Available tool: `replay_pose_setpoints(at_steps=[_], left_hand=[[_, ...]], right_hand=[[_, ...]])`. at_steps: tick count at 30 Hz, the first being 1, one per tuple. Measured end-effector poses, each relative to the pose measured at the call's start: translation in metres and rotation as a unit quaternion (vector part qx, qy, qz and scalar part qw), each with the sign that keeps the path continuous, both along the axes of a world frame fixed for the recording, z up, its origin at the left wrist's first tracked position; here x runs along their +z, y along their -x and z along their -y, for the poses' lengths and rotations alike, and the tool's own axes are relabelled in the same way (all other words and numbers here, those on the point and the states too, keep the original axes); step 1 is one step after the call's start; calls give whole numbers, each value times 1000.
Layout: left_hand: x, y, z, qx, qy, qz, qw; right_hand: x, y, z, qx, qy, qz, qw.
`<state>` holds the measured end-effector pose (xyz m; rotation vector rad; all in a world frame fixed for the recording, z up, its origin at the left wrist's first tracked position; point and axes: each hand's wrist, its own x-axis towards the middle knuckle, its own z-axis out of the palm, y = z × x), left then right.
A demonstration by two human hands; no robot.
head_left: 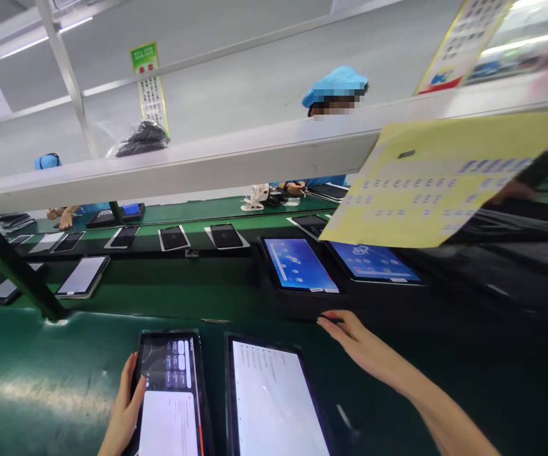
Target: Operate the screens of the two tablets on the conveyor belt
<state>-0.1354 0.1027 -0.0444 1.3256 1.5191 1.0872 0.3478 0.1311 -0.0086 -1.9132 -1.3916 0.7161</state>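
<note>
My left hand (124, 405) is closed on the left edge of a tablet (169, 405). That screen is lit, dark with tiles at the top and white below. Right beside it lies a second tablet (274, 399) with a mostly white page, untouched by either hand. Above the green bench, my right hand (350, 335) has its thumb and fingers pinched together. A small dark bit shows at the fingertips, too small to name. Just beyond that hand, a tablet with a blue home screen (299, 263) rests in a black tray, and another blue-screened tablet (373, 259) lies to its right.
A yellow sheet (435, 183) hangs from the white shelf (207, 164) at the right. Behind the bench, several tablets (173, 238) lie in a row. A green post (17, 272) stands at the left. Co-workers in blue caps (335, 85) sit across the line.
</note>
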Motion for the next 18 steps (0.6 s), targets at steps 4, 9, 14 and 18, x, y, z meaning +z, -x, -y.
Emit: replay_pose_setpoints(at_steps=[4,9,14,18], left_hand=[[-10,-16,14,-12,8,39,999],[-9,-26,22,-21,16,36,999],[-16,-21,32,-29,25,32,999],[-45,-6,63,-29,-30,37,998]], right_hand=[[51,24,6,61,-88,22,994],[87,103,-39,272,-121,54,953],[42,210,-104,399,-74,46,913],[-4,269,-127,452,-20,26,891]])
